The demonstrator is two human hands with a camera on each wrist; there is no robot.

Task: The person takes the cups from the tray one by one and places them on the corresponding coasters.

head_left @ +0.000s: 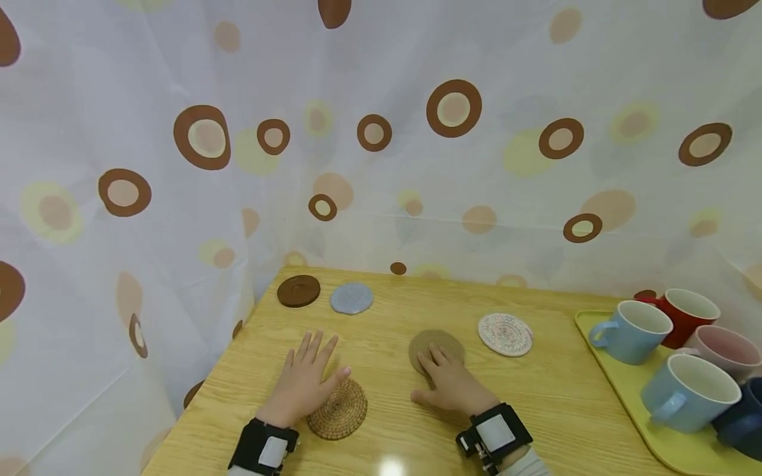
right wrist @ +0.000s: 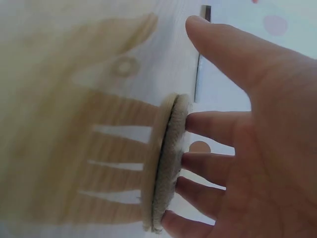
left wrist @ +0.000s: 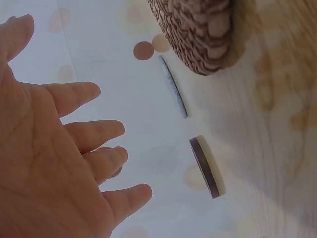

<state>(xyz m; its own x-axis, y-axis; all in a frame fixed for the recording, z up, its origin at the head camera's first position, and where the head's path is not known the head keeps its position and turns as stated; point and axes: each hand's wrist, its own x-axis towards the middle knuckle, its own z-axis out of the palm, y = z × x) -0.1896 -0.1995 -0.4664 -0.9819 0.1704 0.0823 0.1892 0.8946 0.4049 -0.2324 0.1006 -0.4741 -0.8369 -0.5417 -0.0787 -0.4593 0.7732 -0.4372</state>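
Observation:
Fingers spread, my left hand hovers over the wood table beside a round woven wicker coaster. In the left wrist view that coaster's thick edge stands off to the side of the left hand, which holds nothing. My right hand rests its fingertips on a round beige coaster. Seen edge-on in the right wrist view, the beige coaster lies flat on the table under the nearly straight fingers of the right hand, with the thumb held away from it.
At the back left lie a brown coaster and a grey coaster. A white speckled coaster lies right of the beige one. On the right, a yellow tray holds several mugs, including a light blue mug. A patterned curtain hangs behind.

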